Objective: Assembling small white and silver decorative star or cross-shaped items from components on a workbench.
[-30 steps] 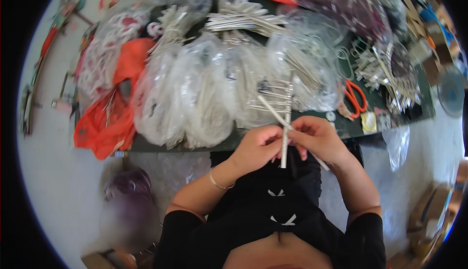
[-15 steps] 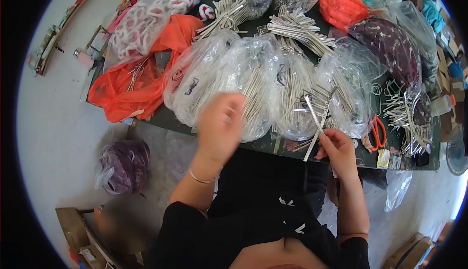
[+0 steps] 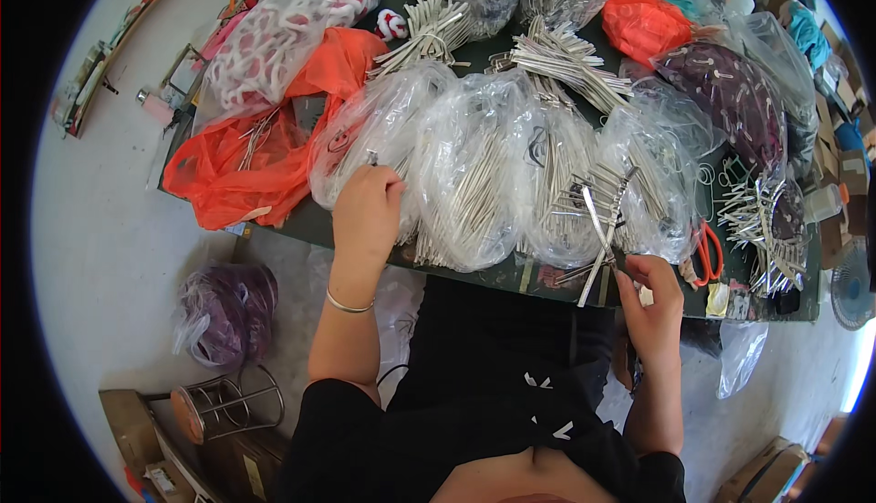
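Right hand (image 3: pixel 650 298) down at the near table edge, fingers pinched shut on a long silver metal strip (image 3: pixel 602 246), thin and flat, leaning up and away over the clear bags. Left hand (image 3: pixel 367 214) out on the table, fingers curled closed around a small metal piece (image 3: pixel 372 157) poking above the knuckles, right against a clear plastic bag (image 3: pixel 474 175) stuffed with silver rods. More of those see-through bags sit side by side across the dark green table (image 3: pixel 315 223). Orange-handled scissors (image 3: pixel 707 249) lie just right of the strip, beside a spiky cluster of metal clips (image 3: pixel 762 220). Left, a crumpled orange bag (image 3: pixel 237 161); beyond it a clear bag of red-and-white rings (image 3: pixel 283 33). Far back, loose silver rod bundles (image 3: pixel 557 56), a smaller orange bag (image 3: pixel 643 24), a dark purple bag (image 3: pixel 730 93).
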